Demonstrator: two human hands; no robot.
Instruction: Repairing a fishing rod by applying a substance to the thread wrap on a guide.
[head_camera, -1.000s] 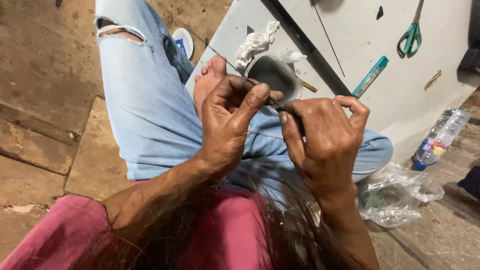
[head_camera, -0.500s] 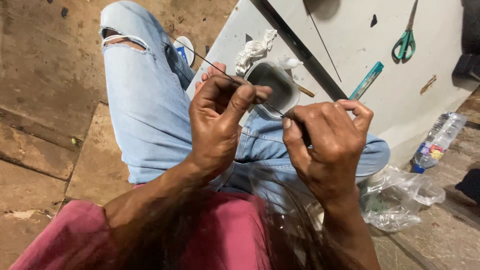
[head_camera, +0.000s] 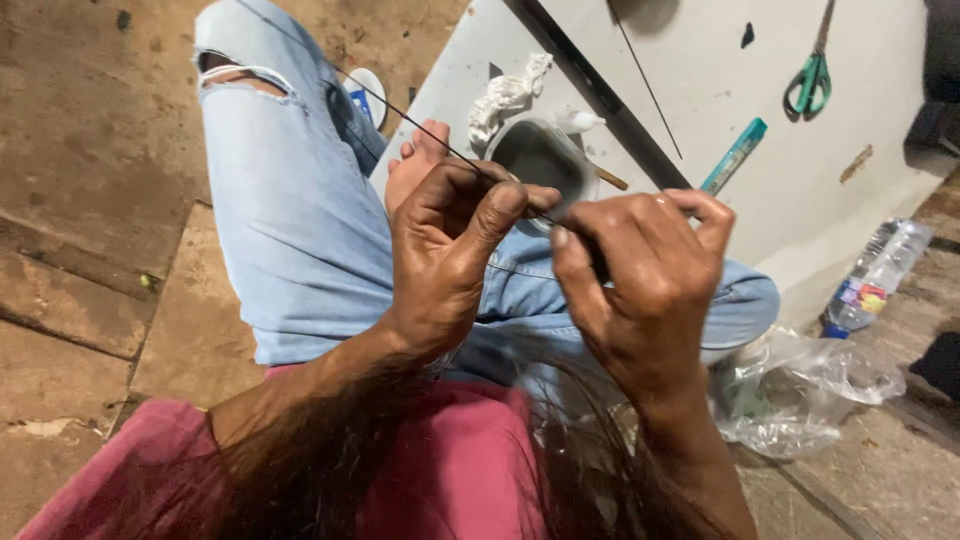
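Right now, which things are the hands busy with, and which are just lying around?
In use:
left hand
right hand
thin dark stick

Lying about:
grey bowl
green scissors
teal pen
plastic bottle
clear plastic bag

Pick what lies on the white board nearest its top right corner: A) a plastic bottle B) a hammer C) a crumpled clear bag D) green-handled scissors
D: the green-handled scissors lie on the white board near its top right, while the plastic bottle and the clear bag sit off the board on the floor; no hammer shows.
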